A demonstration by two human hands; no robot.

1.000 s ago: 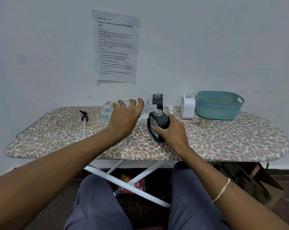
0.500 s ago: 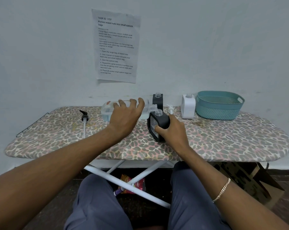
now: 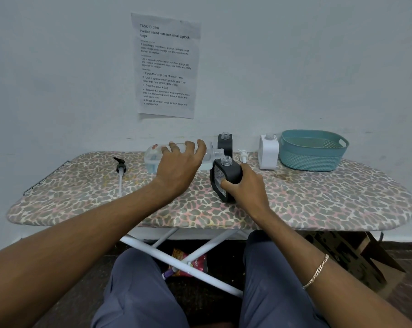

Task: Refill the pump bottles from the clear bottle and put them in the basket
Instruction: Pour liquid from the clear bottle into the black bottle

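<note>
Head view: clear bottle (image 3: 152, 159) sideways under left hand (image 3: 178, 169) grip

Middle of clear plastic bottle (image 3: 152, 159) hidden behind left hand (image 3: 178, 169), side of front black square bottle (image 3: 231, 172) covered by right hand (image 3: 245, 190), base of rear black square bottle (image 3: 225, 144) hidden.
</note>
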